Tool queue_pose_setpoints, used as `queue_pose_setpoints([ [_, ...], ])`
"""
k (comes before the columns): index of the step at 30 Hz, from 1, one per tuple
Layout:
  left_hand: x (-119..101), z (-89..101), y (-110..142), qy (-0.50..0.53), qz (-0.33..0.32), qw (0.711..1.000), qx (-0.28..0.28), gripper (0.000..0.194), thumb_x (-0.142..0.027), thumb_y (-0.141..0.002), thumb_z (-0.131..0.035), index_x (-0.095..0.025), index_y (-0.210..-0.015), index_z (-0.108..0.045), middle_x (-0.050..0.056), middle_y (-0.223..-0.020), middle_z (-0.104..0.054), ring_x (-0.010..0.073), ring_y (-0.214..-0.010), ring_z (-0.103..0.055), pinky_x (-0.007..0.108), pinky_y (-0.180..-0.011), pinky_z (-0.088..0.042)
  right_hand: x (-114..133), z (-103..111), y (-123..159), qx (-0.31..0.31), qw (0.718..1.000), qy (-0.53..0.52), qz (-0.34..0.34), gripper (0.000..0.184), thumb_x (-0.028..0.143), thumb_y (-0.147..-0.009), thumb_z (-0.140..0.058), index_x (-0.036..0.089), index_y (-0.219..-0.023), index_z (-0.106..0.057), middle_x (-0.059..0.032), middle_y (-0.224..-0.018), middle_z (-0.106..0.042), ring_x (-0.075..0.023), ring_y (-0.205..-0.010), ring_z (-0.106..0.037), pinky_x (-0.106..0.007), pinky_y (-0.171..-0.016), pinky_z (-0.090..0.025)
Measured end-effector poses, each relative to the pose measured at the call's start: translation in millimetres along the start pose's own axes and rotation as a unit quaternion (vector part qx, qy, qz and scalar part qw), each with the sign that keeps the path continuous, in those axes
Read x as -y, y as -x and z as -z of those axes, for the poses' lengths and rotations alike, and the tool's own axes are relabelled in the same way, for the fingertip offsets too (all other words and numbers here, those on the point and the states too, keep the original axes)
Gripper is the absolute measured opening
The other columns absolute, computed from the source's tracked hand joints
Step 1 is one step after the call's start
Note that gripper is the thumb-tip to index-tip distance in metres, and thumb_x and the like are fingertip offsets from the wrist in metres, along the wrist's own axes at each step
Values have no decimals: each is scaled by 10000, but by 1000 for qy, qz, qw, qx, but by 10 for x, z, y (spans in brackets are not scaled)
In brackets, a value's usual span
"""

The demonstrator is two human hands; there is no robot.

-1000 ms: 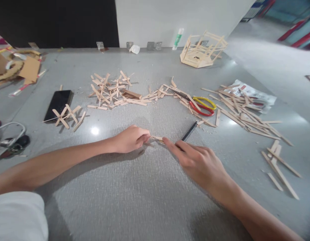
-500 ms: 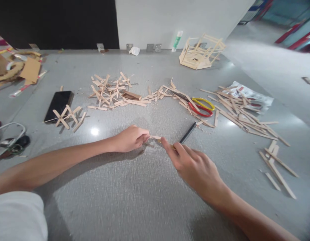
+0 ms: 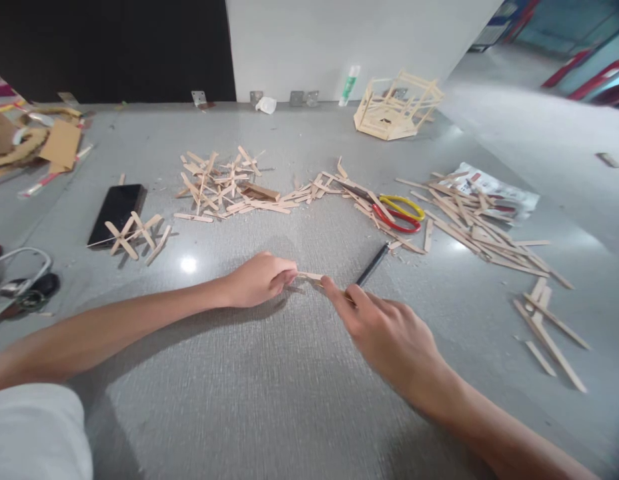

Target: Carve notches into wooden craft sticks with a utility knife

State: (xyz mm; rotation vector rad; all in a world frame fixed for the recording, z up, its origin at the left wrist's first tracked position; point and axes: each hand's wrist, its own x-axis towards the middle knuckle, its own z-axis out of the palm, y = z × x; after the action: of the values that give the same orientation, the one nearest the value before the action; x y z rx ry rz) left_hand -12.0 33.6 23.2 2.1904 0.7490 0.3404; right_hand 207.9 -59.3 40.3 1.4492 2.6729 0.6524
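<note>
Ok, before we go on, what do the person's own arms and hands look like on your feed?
Both the left hand and right hand are ungloved, with nothing seen on either wrist. The forearms are bare too. At lower left there's plain white cloth, probably a short sleeve; no right sleeve is in view.

Our left grip (image 3: 262, 280) pinches 1 end of a thin wooden stick (image 3: 310, 275) over the tabletop (image 3: 269, 400), and our right grip (image 3: 384, 327) touches the other end. A slim dark tool (image 3: 373, 264) shows beside our right grip; we cannot tell whether it is held. Beyond, we see scissors (image 3: 377, 201) among loose sticks (image 3: 269, 205), and a hexagonal stick frame (image 3: 373, 124) near the back.
</note>
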Motion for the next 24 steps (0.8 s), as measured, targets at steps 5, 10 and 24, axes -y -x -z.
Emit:
queue_pose_setpoints([
  [5,23,-22,6,-23,-21,999,-15,240,-123,-903,-365,-170,-677,-430,-62,-503,-434,69,-455,-377,199,-533,-302,-228,-41,-55,56,996,-71,28,562,-34,-787,-457,195,-1290,-556,27,-763,-649,-90,-502,-534,-287,-483,-251],
  [10,2,9,-2,2,1,1000,-6,253,-122,-903,-368,-167,-661,-425,-50,-512,-469,69,-468,-418,194,-526,-309,-353,-84,-55,58,992,-104,49,539,-9,-829,-451,211,-1313,-531,26,-762,-649,-87,-531,-536,-283,-501,-229],
  [24,-6,35,-8,20,6,1000,6,233,-95,-879,-390,-172,-662,-429,-61,-486,-429,72,-457,-410,198,-510,-298,-314,-107,-39,39,992,-111,36,544,-21,-831,-399,211,-1303,-538,25,-709,-627,-84,-495,-490,-282,-498,-219],
])
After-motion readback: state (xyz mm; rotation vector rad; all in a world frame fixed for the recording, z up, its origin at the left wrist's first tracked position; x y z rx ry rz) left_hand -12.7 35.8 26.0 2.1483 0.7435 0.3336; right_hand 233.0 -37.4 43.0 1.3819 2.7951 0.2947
